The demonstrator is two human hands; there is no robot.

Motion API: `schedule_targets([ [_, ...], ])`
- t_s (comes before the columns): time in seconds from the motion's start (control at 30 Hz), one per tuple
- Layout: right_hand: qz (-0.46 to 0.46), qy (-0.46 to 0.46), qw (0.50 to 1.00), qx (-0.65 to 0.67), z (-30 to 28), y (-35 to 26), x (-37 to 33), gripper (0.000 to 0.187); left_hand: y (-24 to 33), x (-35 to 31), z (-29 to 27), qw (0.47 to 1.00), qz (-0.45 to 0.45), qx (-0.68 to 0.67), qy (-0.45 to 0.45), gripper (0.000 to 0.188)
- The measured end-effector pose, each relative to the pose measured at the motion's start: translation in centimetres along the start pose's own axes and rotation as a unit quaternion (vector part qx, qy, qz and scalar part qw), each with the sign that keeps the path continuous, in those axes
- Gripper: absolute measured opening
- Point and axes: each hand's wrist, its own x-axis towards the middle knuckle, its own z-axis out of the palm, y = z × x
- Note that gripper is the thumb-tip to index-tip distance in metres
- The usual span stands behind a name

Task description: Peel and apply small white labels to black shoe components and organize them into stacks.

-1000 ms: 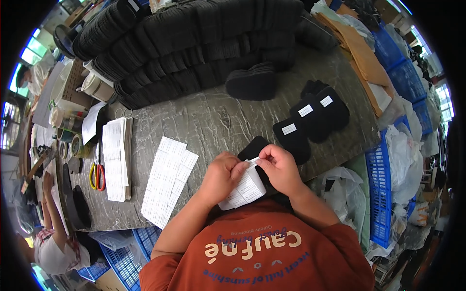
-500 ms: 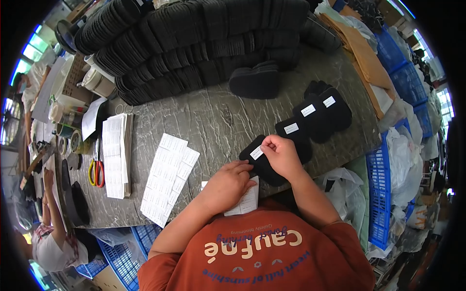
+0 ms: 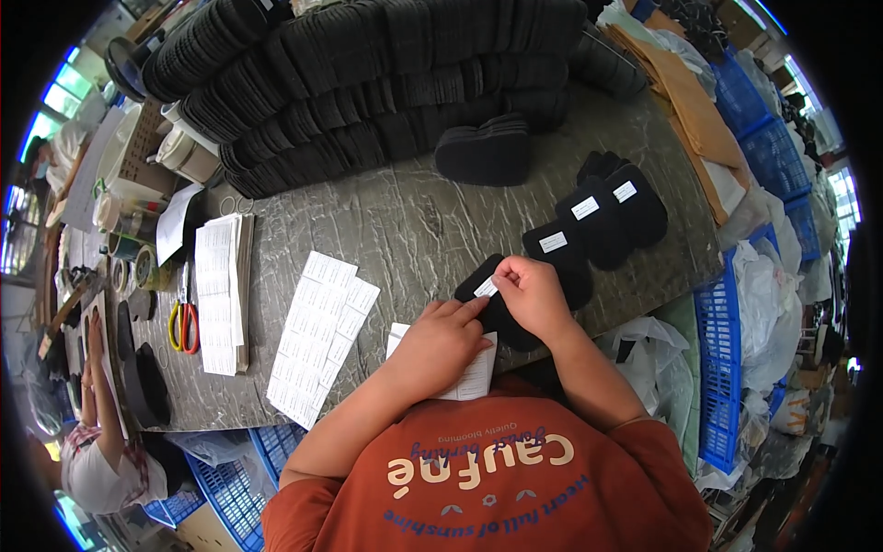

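At the near edge of the dark grey, marble-patterned table (image 3: 395, 230), the left hand (image 3: 440, 342) is partly open, palm down, its forefinger extended to the lower left end of a small white rectangular label (image 3: 485, 288). A white paper sheet of printed labels (image 3: 474, 379) lies beneath that hand; whether the thumb grips it is hidden. The right hand (image 3: 533, 296) is bent into a pinch, thumb and forefinger together at the label's other end (their tips cover that end). The label lies on a black, foot-shaped insole (image 3: 506, 324) by the near edge, partly covered by both hands.

The left forearm (image 3: 368, 405) slants up and rightward, the right forearm (image 3: 593, 368) up and leftward, so the hands nearly meet.

Toward the table's right edge, more black insoles (image 3: 635, 221) overlap, bearing white labels (image 3: 585, 208). Along the far edge, dense black stacks (image 3: 395, 46) run out of view at the top, their separate pieces hard to make out.
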Motion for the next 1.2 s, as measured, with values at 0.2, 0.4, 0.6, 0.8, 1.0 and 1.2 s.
schedule_targets([
  [0.2,0.012,0.007,1.0,0.008,0.0,0.6,-0.1,0.011,0.4,0.6,0.4,0.994,0.009,0.105,-0.034,0.029],
  [0.4,0.022,0.047,0.994,-0.094,0.1,-0.7,0.1,0.025,0.6,1.3,0.5,0.993,0.0,0.117,-0.035,0.029],
  [0.6,-0.112,0.105,0.97,-0.188,0.4,0.9,0.2,0.023,-0.2,1.8,0.9,0.995,0.001,0.097,-0.024,0.027],
  [0.8,-0.109,0.16,0.972,-0.13,0.5,1.5,-0.4,0.018,-0.7,0.5,0.8,0.998,-0.017,-0.054,0.012,0.018],
  [1.0,-0.083,0.2,0.973,-0.084,-3.7,1.6,0.4,0.014,-1.3,0.1,0.8,0.997,-0.022,-0.07,-0.015,0.018],
  [1.2,-0.172,0.229,0.917,-0.277,-7.0,0.9,0.6,0.035,-1.4,0.7,0.9,0.974,-0.112,-0.14,0.135,0.026],
])
